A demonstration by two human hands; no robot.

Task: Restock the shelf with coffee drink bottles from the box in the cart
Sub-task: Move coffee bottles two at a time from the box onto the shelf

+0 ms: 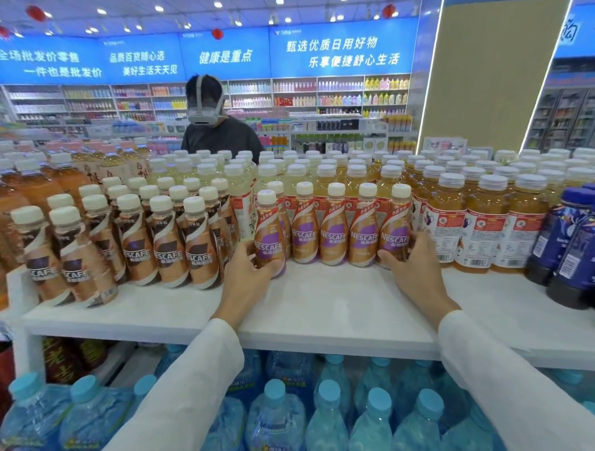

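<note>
A row of purple-and-tan Nescafe coffee bottles (333, 230) stands on the white top shelf (326, 305). My left hand (249, 274) grips the leftmost bottle (269, 236) of that row near its base. My right hand (415, 265) curls round the rightmost bottle (395, 228). Both bottles stand upright on the shelf. The box and cart are out of view.
Brown-label Nescafe bottles (168, 243) fill the shelf to the left, yellow tea bottles (474, 219) behind and right, dark blue bottles (573, 242) far right. Water bottles (276, 421) fill the lower shelf. A person wearing a headset (211, 120) stands behind the shelf.
</note>
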